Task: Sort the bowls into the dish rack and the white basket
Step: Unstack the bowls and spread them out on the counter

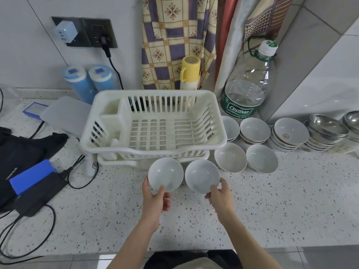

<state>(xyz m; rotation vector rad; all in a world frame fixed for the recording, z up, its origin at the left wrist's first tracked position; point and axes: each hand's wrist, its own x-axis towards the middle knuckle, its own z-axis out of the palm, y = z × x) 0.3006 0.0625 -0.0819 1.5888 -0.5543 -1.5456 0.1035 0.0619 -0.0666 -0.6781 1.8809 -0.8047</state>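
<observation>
Two white bowls are in hand: the left hand (155, 199) pinches the left bowl (165, 174) by its near rim, the right hand (220, 195) pinches the right bowl (202, 176) likewise. Both hang just short of the dish rack (153, 121), directly beyond the hands. Next, I judge, lift over its near rim and set them inside; open table (272, 200) lies to the right hand's side, more loose bowls (230, 157) beyond it.
</observation>
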